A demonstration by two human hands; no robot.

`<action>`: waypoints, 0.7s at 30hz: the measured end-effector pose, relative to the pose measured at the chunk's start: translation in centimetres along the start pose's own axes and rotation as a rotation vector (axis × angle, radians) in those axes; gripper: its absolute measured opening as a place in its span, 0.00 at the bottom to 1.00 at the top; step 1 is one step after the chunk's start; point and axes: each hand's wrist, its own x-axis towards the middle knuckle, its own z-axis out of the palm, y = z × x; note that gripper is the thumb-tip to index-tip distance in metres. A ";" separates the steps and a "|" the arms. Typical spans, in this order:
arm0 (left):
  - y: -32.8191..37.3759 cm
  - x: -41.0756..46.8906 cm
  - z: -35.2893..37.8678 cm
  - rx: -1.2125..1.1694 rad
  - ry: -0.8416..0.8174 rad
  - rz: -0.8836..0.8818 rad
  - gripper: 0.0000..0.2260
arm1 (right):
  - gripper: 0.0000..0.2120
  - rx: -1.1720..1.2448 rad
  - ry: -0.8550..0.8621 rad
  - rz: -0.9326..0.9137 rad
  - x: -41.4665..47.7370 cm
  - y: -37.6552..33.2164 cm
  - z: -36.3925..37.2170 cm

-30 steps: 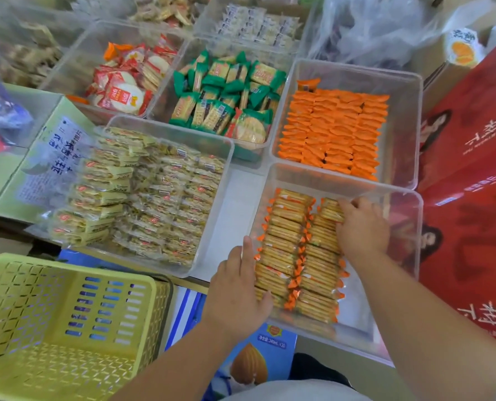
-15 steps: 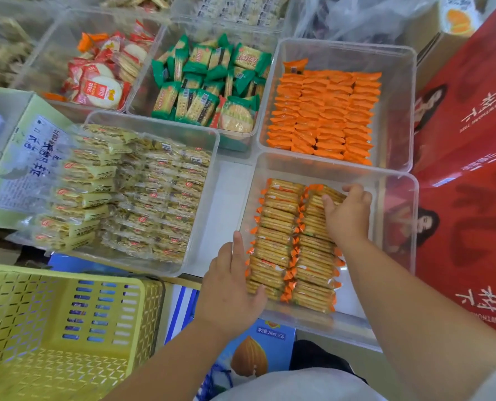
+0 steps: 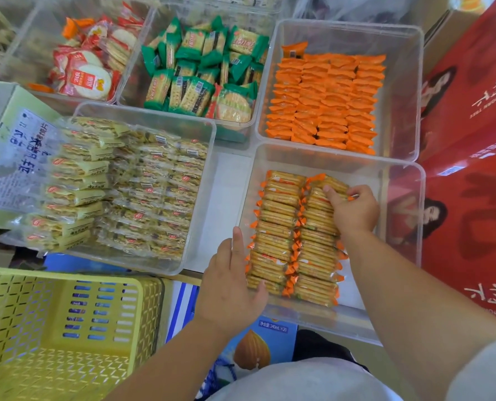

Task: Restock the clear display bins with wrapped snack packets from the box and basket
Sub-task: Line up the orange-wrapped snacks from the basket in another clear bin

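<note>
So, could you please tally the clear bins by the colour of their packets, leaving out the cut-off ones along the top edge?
Red packets: 1 bin
Green packets: 1 bin
Plain orange packets: 1 bin
Pale yellow packets: 1 bin
Clear packets with orange ends: 1 bin
Total: 5 bins

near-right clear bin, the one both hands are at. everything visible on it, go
The bin is clear rigid-looking plastic, rectangular, rounded corners, standing level beside a red carton, in front of the orange-packet bin. Two neat rows of cracker packets with orange ends fill its left side; the right strip of floor is bare. The left hand rests flat at its left wall; the right hand pinches a far packet.
</note>
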 end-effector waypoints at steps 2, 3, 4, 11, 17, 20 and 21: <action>0.0 0.0 -0.1 -0.005 -0.001 0.001 0.48 | 0.23 0.001 -0.023 0.018 0.2 0.3 -0.3; 0.0 0.0 -0.1 -0.009 -0.003 -0.001 0.48 | 0.22 -0.006 -0.034 0.012 0.2 0.4 -0.5; 0.0 0.1 -0.1 -0.015 -0.008 -0.004 0.48 | 0.21 -0.022 -0.043 -0.006 0.2 0.4 -0.7; 0.0 0.1 -0.1 -0.037 0.000 0.001 0.48 | 0.21 -0.456 -0.035 -0.624 -2.3 -0.5 -1.0; -0.1 0.1 -0.2 -0.048 0.009 0.005 0.47 | 0.30 -0.793 -0.283 -0.587 -3.6 0.3 -0.2; -0.1 0.1 -0.2 -0.038 0.006 0.004 0.47 | 0.34 -0.859 -0.358 -0.561 -3.2 0.2 0.0; -0.1 0.1 -0.2 -0.034 0.002 0.001 0.47 | 0.36 -0.862 -0.381 -0.568 -3.1 0.2 -0.1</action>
